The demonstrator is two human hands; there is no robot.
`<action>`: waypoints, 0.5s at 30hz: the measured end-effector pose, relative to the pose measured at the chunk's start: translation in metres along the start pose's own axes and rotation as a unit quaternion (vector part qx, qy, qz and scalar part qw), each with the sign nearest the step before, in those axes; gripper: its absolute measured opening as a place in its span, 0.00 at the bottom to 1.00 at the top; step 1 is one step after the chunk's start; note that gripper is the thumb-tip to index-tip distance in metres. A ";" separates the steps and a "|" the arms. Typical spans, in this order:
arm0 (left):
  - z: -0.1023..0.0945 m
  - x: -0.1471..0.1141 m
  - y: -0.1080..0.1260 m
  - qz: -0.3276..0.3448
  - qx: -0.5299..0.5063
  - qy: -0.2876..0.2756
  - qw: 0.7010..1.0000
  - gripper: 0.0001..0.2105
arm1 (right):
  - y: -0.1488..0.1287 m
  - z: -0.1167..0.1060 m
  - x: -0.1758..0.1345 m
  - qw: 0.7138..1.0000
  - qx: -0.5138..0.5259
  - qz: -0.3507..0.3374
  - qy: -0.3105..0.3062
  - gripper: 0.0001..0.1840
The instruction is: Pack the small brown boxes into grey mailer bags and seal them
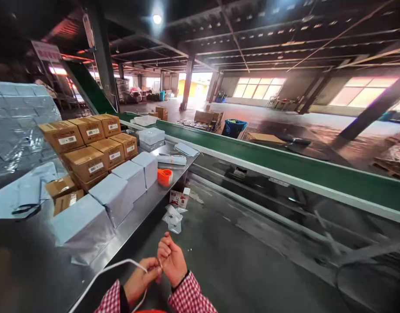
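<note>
Both hands sat low in frame, close together, in front of the table edge. Left hand was pinched on a thin white cord; right hand was curled shut, fingertips meeting the left's at the cord end. What sat in the right's pinch was too small to tell. Cord's long axis ran left and down from the pinch, arcing off the bottom edge, so the free length lay on the left hand's side. White boxes and brown cartons were stacked on the table, orange tape roll beyond, all well apart from the hands
</note>
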State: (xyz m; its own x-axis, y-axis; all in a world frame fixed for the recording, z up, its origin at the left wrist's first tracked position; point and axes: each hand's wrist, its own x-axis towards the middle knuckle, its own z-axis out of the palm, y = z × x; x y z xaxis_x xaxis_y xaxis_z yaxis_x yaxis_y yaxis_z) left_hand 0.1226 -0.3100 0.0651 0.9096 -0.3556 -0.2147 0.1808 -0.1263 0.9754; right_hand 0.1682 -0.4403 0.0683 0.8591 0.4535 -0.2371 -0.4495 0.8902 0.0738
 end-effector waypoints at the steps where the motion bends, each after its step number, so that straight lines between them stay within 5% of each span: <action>1: -0.002 -0.007 -0.005 0.004 0.001 0.008 1.000 0.28 | 0.005 -0.003 -0.003 1.000 -0.020 -0.013 -0.005 0.14; 5: -0.015 -0.049 -0.018 0.003 0.000 0.059 0.998 0.28 | 0.023 -0.011 -0.031 0.979 -0.163 -0.120 0.007 0.19; 8: -0.026 -0.088 -0.021 0.013 0.030 0.082 0.996 0.27 | 0.045 -0.027 -0.065 0.902 -0.402 -0.156 0.024 0.20; 12: -0.025 -0.135 -0.023 0.016 0.046 0.016 0.999 0.25 | 0.082 -0.061 -0.112 0.771 -0.634 0.038 -0.047 0.36; 15: -0.012 -0.160 -0.033 0.007 0.019 -0.016 1.000 0.24 | 0.094 -0.082 -0.143 0.688 -0.721 0.074 -0.035 0.27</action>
State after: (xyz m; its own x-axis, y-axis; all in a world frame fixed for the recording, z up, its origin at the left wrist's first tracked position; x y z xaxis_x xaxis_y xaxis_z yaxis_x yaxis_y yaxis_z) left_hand -0.0239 -0.2376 0.0679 0.8995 -0.3863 -0.2039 0.1539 -0.1565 0.9756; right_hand -0.0167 -0.4248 0.0292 0.7643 0.5814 -0.2791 -0.2656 -0.1105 -0.9577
